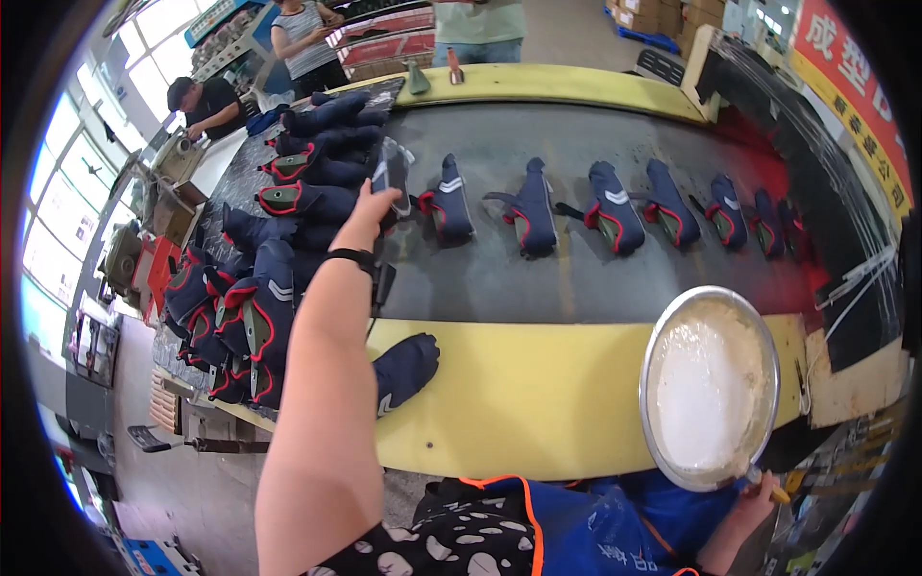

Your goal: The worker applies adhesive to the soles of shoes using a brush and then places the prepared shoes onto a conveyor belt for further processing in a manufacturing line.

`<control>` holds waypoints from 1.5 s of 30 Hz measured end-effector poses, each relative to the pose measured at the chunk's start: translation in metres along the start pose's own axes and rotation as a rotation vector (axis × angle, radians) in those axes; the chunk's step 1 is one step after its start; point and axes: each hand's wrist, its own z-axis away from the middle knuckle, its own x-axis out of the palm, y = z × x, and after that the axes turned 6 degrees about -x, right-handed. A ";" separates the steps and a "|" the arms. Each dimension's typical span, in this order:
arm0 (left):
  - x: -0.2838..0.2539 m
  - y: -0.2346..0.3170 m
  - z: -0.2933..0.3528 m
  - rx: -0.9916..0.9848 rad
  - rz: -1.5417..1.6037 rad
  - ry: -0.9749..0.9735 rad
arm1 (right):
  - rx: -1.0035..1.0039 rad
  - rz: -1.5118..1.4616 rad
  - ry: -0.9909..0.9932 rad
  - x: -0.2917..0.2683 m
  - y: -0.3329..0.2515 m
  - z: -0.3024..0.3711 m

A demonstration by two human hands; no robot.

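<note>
My left hand (376,204) reaches across the yellow ledge with its fingers closed on a dark shoe upper (392,171) with a pale edge, at the left end of the dark conveyor belt (480,288). To its left, navy shoe uppers (322,204) with red trim lie piled up, some showing green undersides. On the belt a row of similar uppers (535,216) runs to the right. At the lower right my right hand (754,506) is closed round a thin tool with a yellow handle end (783,496), beside a metal bowl (650,384) of white paste. The tool's working end is hidden.
A single navy upper (407,370) rests on the near yellow ledge (538,403). Two small bottle-like items (454,67) stand on the far ledge. Across the belt are two people, and another bends over a machine at the far left. A dark frame (807,182) borders the right.
</note>
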 end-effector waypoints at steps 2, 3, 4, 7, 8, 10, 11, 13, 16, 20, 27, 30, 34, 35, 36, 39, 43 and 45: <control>0.004 -0.026 -0.006 0.100 -0.723 0.402 | 0.029 0.025 0.074 0.004 -0.009 -0.001; 0.009 -0.038 -0.005 -0.009 -0.912 0.413 | -0.014 0.055 0.037 0.008 -0.015 0.001; 0.013 -0.048 0.000 -0.085 -0.977 0.391 | -0.010 0.073 0.053 0.016 -0.023 0.000; 0.017 -0.047 0.013 -0.162 -0.924 0.394 | -0.146 0.469 -0.030 0.028 -0.054 0.023; 0.015 -0.039 0.019 -0.185 -0.986 0.388 | -0.161 0.464 -0.042 0.036 -0.061 0.029; 0.011 -0.013 0.026 -0.221 -1.107 0.358 | -0.189 0.447 -0.060 0.050 -0.072 0.039; 0.002 0.002 0.030 -0.097 -1.192 0.254 | -0.196 0.433 -0.074 0.054 -0.075 0.043; -0.010 0.038 0.032 0.080 -1.266 0.279 | -0.423 0.583 -0.130 0.059 -0.077 0.045; -0.035 0.061 0.042 0.443 -1.267 0.841 | -0.329 0.469 -0.129 0.056 -0.071 0.033; -0.103 0.083 0.035 -0.018 -1.142 0.881 | -0.201 0.151 -0.092 0.039 -0.047 0.006; -0.154 0.051 0.021 0.058 -0.856 0.731 | -0.204 0.126 -0.045 -0.008 -0.029 -0.004; -0.164 0.057 0.015 0.078 -0.433 0.796 | -0.175 0.122 0.065 -0.019 -0.034 -0.006; -0.153 0.089 0.019 0.454 -0.561 0.870 | -0.137 0.012 0.060 -0.019 -0.044 -0.008; -0.147 0.099 0.025 0.520 -0.606 0.825 | -0.138 -0.039 0.034 -0.016 -0.047 -0.007; -0.137 0.109 0.034 0.639 -0.527 0.749 | -0.139 -0.088 0.009 -0.010 -0.051 -0.006; -0.102 0.126 0.085 0.671 -0.321 0.408 | -0.192 -0.205 -0.165 0.016 -0.064 0.006; -0.056 0.110 0.191 0.233 0.148 -0.203 | -0.226 -0.207 -0.219 0.059 -0.076 0.034; -0.034 0.075 0.252 -0.092 0.211 -0.356 | -0.251 -0.193 -0.298 0.071 -0.080 0.046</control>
